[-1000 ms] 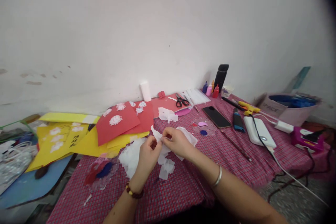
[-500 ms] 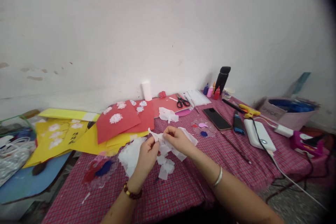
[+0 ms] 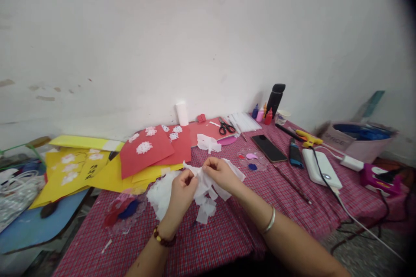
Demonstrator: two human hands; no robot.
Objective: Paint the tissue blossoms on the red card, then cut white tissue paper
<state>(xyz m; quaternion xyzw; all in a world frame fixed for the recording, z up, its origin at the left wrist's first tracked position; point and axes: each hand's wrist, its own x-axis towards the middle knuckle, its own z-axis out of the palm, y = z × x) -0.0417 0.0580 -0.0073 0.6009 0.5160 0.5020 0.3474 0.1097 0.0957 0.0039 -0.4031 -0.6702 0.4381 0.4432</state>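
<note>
My left hand (image 3: 184, 187) is closed in a pinch on the edge of a thin white tissue paper piece (image 3: 200, 178). Opposite it, my right hand (image 3: 221, 174) pinches the same tissue, so the sheet hangs between the fingertips. Torn tissue scraps (image 3: 206, 210) lie on the cloth just below. A fluffy heap of white tissue (image 3: 159, 194) sits beside my left hand, partly hidden by it. Another crumpled tissue (image 3: 208, 143) rests beyond my hands, near the red card.
Red cards with white blossoms (image 3: 146, 156) and yellow sheets (image 3: 110, 174) lie at left. Scissors (image 3: 226, 126) sit at the back. Right of my hands are a paint palette (image 3: 252, 158), phone (image 3: 269, 147), brush (image 3: 292, 183), power bank (image 3: 321, 169) and glue gun (image 3: 308, 137).
The tissue between my fingers looks more spread out and hangs lower than before. Both hands stay in nearly the same place.
</note>
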